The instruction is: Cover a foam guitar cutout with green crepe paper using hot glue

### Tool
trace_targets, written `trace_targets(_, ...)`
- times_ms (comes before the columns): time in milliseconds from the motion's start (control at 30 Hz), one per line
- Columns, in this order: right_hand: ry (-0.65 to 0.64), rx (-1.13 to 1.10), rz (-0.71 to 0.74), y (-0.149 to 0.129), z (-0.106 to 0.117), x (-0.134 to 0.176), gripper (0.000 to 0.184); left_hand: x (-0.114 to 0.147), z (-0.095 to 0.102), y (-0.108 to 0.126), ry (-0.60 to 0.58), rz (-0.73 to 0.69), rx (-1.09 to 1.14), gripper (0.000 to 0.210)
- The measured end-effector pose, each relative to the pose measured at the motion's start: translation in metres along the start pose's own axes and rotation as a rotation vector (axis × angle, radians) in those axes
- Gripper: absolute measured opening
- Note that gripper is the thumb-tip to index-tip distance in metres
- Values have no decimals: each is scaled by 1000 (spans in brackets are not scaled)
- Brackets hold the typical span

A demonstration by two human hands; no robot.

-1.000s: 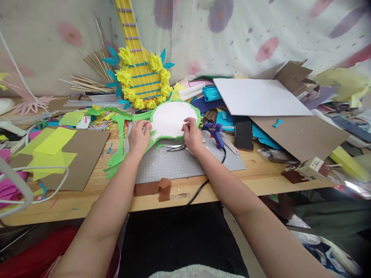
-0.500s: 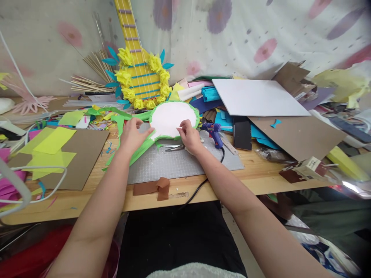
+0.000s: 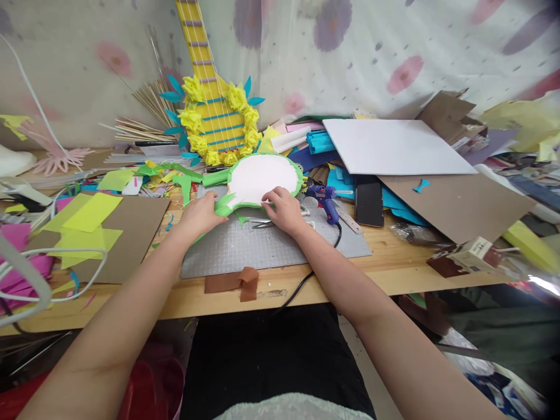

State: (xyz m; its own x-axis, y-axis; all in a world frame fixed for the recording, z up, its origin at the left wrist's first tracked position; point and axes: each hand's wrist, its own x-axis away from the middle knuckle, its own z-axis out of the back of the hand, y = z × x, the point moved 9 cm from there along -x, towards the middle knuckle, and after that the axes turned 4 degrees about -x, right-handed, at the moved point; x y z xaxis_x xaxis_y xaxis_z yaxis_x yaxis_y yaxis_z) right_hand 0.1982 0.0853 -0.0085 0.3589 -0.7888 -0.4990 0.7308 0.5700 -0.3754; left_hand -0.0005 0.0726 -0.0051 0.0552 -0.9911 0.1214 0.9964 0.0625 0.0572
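A white board cut-out (image 3: 261, 177) with a rounded body is edged in green crepe paper and lies over the grey cutting mat (image 3: 236, 251). My left hand (image 3: 202, 217) is closed on a green crepe paper strip (image 3: 224, 205) at the cut-out's lower left corner, thumb in front. At the lower edge, the bent fingers of my right hand (image 3: 283, 211) pinch the cut-out's rim; their tips are partly hidden. Scissors (image 3: 261, 224) lie partly under my right hand. A blue glue gun (image 3: 324, 200) rests just right of it.
Behind stands a yellow paper guitar (image 3: 220, 122) with yellow flowers. A black phone (image 3: 368, 200) and a large white board (image 3: 394, 147) lie to the right. Brown cardboard (image 3: 140, 233) with yellow paper is on the left. The glue gun's black cable (image 3: 301, 284) crosses the table's front edge.
My left hand has moved down and closed on the green strip, which now folds across the cut-out's lower left corner. My right hand has shifted slightly left along the lower edge.
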Motion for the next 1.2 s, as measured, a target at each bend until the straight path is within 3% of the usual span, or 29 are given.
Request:
trace_targets(200, 28, 14, 74, -7, 1, 0, 15, 4, -2, 6, 22, -37, 25, 67)
trace_targets(367, 21, 6, 82, -8, -2, 0, 16, 7, 6, 13, 185, -68, 33, 46)
trace_targets(600, -28, 1, 24, -2, -6, -2, 14, -5, -6, 13, 66, -143, 24, 28)
trace_targets(1000, -31, -8, 4, 2, -8, -2, 18, -11, -8, 13, 2, -252, 93, 28)
trace_targets(1133, -44, -5, -39, 4, -6, -3, 21, -12, -2, 0, 82, -173, 200, 26)
trace_targets(1200, -33, -11, -39, 3, -5, -4, 22, -11, 3, -9, 139, -115, 226, 42)
